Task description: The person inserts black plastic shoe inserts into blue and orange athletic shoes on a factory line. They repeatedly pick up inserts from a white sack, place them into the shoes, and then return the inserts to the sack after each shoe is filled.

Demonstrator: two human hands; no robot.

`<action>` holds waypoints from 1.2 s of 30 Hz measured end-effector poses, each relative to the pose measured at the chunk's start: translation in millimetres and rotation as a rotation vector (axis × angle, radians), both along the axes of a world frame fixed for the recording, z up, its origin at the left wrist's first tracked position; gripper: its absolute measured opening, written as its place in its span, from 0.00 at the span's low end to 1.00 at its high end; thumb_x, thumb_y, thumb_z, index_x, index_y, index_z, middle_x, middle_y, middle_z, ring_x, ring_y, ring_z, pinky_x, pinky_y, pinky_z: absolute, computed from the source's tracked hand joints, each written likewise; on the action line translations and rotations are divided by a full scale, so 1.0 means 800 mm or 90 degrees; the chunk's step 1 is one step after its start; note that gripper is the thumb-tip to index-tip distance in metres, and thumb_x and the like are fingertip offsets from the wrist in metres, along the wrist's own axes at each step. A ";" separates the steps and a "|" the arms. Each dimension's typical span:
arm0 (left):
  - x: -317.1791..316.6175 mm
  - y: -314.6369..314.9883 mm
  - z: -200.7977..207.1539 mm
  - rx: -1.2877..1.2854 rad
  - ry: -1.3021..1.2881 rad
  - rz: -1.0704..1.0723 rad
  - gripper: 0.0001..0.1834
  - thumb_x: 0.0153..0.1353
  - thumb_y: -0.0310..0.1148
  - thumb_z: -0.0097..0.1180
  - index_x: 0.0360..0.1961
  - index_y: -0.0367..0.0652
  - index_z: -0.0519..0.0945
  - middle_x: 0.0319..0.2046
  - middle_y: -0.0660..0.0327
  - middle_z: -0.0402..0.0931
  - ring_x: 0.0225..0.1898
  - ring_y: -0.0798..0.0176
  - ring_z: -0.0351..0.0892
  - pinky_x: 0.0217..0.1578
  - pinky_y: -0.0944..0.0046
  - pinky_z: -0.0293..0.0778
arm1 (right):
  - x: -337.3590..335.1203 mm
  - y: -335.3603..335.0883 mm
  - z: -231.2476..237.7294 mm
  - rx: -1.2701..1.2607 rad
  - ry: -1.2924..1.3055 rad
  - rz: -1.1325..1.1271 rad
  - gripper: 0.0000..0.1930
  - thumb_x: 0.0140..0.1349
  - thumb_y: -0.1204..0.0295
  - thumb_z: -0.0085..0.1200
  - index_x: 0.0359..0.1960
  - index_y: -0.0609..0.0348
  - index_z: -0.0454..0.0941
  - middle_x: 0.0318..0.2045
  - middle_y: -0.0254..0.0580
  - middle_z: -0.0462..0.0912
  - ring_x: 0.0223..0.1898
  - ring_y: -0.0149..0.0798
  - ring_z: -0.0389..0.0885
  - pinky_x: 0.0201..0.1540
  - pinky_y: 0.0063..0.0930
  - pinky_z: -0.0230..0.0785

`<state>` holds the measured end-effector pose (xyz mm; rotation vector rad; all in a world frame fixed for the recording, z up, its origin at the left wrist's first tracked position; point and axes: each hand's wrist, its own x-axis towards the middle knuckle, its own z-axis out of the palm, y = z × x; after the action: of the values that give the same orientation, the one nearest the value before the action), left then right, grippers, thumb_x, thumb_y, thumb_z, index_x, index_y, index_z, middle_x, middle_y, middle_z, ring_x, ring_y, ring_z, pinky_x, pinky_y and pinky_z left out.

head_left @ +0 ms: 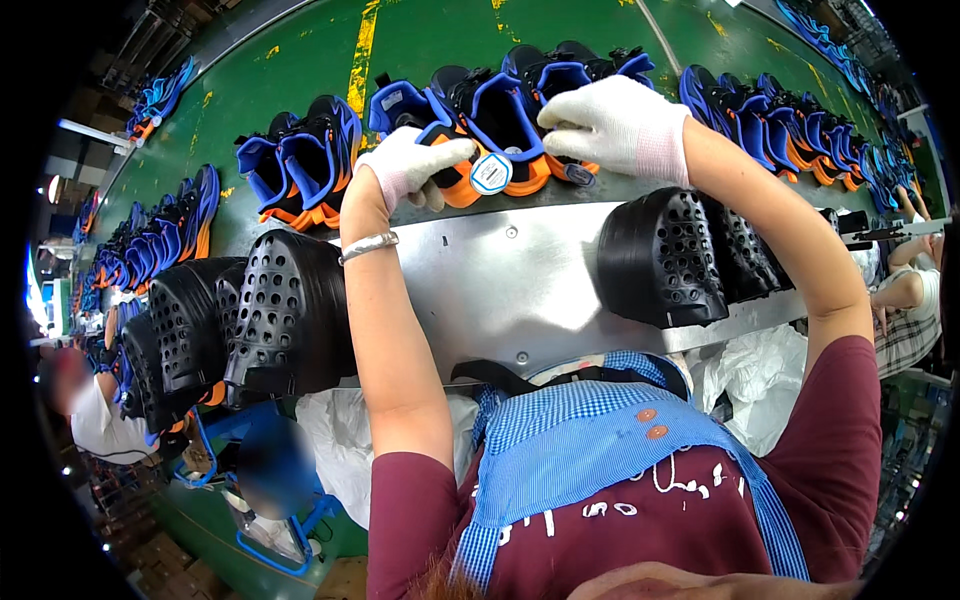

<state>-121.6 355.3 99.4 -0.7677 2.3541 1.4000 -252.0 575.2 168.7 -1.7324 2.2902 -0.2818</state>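
My left hand (413, 168), in a white knit glove, is closed at the orange heel of a black, blue and orange sneaker (460, 184). A round white tag with a blue rim (490, 174) hangs by its fingertips, at the heel of the neighbouring sneaker (522, 172). My right hand (618, 128), gloved the same way, has its fingers bent against the back of another sneaker (562, 78). A dark round tag (578, 174) hangs below those fingers. The right fingertips partly hide that heel.
Sneakers stand in rows on the green surface, left (300, 165) and right (765, 125). Black rounded pieces full of holes flank the metal plate (500, 270), left (285, 310) and right (665, 255). White plastic bags (755, 375) lie near me. Other people work at both sides.
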 end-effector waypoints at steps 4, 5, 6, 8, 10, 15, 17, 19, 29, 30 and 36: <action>0.001 0.022 0.001 0.056 0.013 0.041 0.23 0.54 0.49 0.66 0.29 0.36 0.80 0.19 0.59 0.77 0.17 0.66 0.78 0.19 0.68 0.72 | 0.007 0.007 -0.010 -0.006 -0.021 -0.004 0.17 0.62 0.60 0.52 0.39 0.62 0.82 0.30 0.53 0.83 0.35 0.53 0.82 0.42 0.41 0.74; 0.005 0.026 0.002 0.054 0.011 0.044 0.23 0.54 0.49 0.66 0.29 0.36 0.80 0.19 0.59 0.77 0.17 0.66 0.78 0.19 0.68 0.72 | 0.012 -0.003 -0.012 0.001 0.000 0.014 0.15 0.62 0.63 0.53 0.41 0.62 0.81 0.30 0.52 0.83 0.34 0.53 0.82 0.41 0.41 0.74; 0.009 0.028 0.002 0.054 0.011 0.046 0.23 0.54 0.49 0.66 0.29 0.36 0.80 0.19 0.59 0.78 0.17 0.66 0.78 0.18 0.68 0.73 | 0.018 -0.014 -0.012 0.010 0.006 0.024 0.15 0.63 0.61 0.52 0.39 0.61 0.81 0.29 0.51 0.82 0.34 0.54 0.81 0.40 0.43 0.73; 0.013 0.027 -0.003 0.045 0.003 0.039 0.22 0.54 0.49 0.65 0.28 0.37 0.80 0.19 0.59 0.77 0.16 0.65 0.78 0.18 0.68 0.72 | 0.029 -0.044 -0.022 0.001 -0.012 0.044 0.15 0.63 0.61 0.50 0.37 0.60 0.81 0.28 0.52 0.81 0.33 0.54 0.81 0.39 0.43 0.72; 0.018 0.025 0.000 0.043 -0.012 0.038 0.23 0.54 0.49 0.65 0.28 0.36 0.80 0.19 0.59 0.77 0.16 0.65 0.79 0.17 0.68 0.71 | 0.041 -0.075 -0.025 0.025 -0.012 0.072 0.15 0.62 0.62 0.49 0.34 0.62 0.80 0.27 0.53 0.81 0.33 0.54 0.81 0.40 0.44 0.73; 0.029 0.014 -0.021 0.066 0.033 0.086 0.22 0.54 0.49 0.63 0.28 0.35 0.80 0.19 0.58 0.78 0.16 0.63 0.79 0.16 0.69 0.70 | 0.059 -0.128 -0.032 0.052 0.060 0.098 0.15 0.62 0.62 0.49 0.34 0.62 0.81 0.28 0.53 0.82 0.33 0.54 0.82 0.41 0.43 0.74; 0.040 0.011 -0.026 0.072 0.038 0.115 0.20 0.54 0.46 0.63 0.28 0.35 0.80 0.20 0.58 0.78 0.17 0.64 0.80 0.17 0.68 0.71 | 0.067 -0.138 -0.028 0.050 0.058 0.103 0.15 0.62 0.62 0.49 0.34 0.63 0.81 0.29 0.53 0.83 0.33 0.54 0.82 0.41 0.42 0.74; 0.047 0.014 -0.034 -0.029 0.157 0.176 0.18 0.54 0.44 0.61 0.29 0.36 0.82 0.23 0.56 0.81 0.22 0.60 0.82 0.25 0.64 0.75 | 0.068 -0.136 -0.031 0.055 0.066 0.092 0.14 0.62 0.63 0.50 0.34 0.62 0.81 0.29 0.53 0.82 0.33 0.53 0.82 0.41 0.42 0.74; 0.040 0.026 -0.081 -0.851 0.211 0.248 0.23 0.49 0.33 0.64 0.51 0.54 0.81 0.49 0.55 0.75 0.48 0.47 0.75 0.47 0.51 0.74 | 0.018 0.102 0.024 -0.191 0.090 -0.075 0.14 0.61 0.63 0.55 0.41 0.60 0.81 0.33 0.49 0.83 0.36 0.50 0.83 0.41 0.39 0.75; 0.033 0.039 -0.077 -0.850 0.280 0.244 0.23 0.49 0.31 0.61 0.51 0.53 0.81 0.49 0.55 0.75 0.48 0.47 0.75 0.48 0.52 0.74 | 0.017 0.134 0.033 -0.173 0.099 -0.133 0.14 0.60 0.66 0.56 0.43 0.60 0.81 0.35 0.47 0.83 0.37 0.46 0.83 0.41 0.34 0.75; -0.013 0.109 -0.067 -0.694 0.313 -0.001 0.27 0.51 0.28 0.53 0.56 0.52 0.79 0.57 0.53 0.71 0.56 0.46 0.70 0.56 0.51 0.69 | 0.045 0.282 0.046 -0.111 0.087 -0.374 0.17 0.54 0.70 0.60 0.46 0.61 0.81 0.38 0.46 0.83 0.38 0.42 0.82 0.44 0.30 0.74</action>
<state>-132.4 442.6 45.5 -0.6646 3.4851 0.1587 -216.1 800.6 205.2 -1.1268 2.9130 -0.4955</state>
